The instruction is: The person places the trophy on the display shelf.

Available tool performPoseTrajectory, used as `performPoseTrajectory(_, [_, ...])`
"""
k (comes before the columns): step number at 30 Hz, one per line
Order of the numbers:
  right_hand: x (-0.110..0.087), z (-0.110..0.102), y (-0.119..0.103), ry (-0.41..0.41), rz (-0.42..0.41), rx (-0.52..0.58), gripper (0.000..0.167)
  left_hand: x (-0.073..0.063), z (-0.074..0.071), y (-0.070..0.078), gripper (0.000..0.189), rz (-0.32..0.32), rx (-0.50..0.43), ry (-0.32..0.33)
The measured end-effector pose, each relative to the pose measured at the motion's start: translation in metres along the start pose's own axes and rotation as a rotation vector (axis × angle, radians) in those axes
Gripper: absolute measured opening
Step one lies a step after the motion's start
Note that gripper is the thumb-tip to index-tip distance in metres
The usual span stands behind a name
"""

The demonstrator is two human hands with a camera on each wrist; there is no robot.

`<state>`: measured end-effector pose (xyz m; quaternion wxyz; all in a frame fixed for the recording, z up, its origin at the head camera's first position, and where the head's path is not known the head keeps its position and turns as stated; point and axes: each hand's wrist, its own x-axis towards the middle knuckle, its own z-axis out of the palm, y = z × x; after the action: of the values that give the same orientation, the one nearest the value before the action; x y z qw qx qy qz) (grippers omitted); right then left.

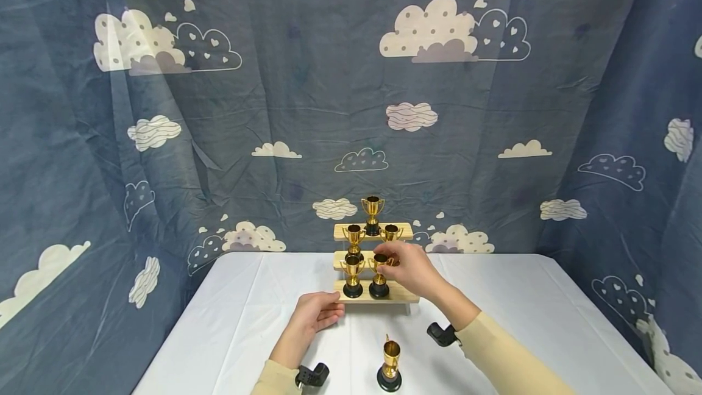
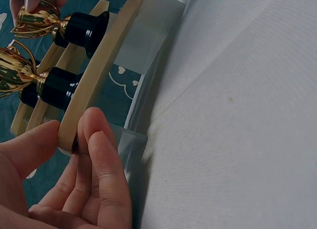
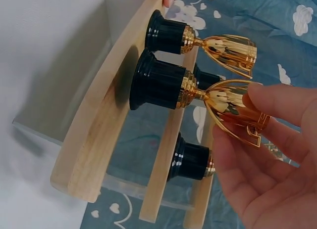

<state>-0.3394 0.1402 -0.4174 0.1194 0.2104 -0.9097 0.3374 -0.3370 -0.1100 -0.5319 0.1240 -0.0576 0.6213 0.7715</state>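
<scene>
A three-step wooden stand (image 1: 403,295) with clear supports holds several small gold trophies on black bases. My right hand (image 1: 407,268) pinches the gold cup of a trophy (image 3: 158,83) on the lowest step, right of another trophy (image 1: 353,279). In the right wrist view, thumb and fingers are at its rim and handle, and its base is at the board. My left hand (image 1: 318,314) grips the left end of that lowest board (image 2: 94,85), thumb above and fingers beneath. Two trophies stand on the middle step, the right one (image 1: 391,232) partly hidden by my right hand. One trophy (image 1: 372,209) tops the stand.
Another gold trophy (image 1: 390,361) stands upright on the white-covered table (image 1: 241,316), near the front between my forearms. Dark blue cloud-print fabric (image 1: 323,90) hangs behind the table and at both sides. Each wrist wears a black camera (image 1: 312,375).
</scene>
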Motion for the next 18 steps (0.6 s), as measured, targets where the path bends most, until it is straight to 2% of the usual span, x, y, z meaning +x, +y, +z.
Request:
performPoseTrajectory(7, [0.0031, 0.0046, 0.0039, 0.018, -0.025, -0.060, 0.032, 0.0006, -0.0006, 0.0002, 0.030, 0.000, -0.003, 0.004])
performPoseTrajectory(18, [0.0029, 0.0076, 0.0041, 0.021, -0.023, -0.029, 0.033, 0.0003, -0.0003, -0.0001, 0.028, -0.001, -0.005, 0.008])
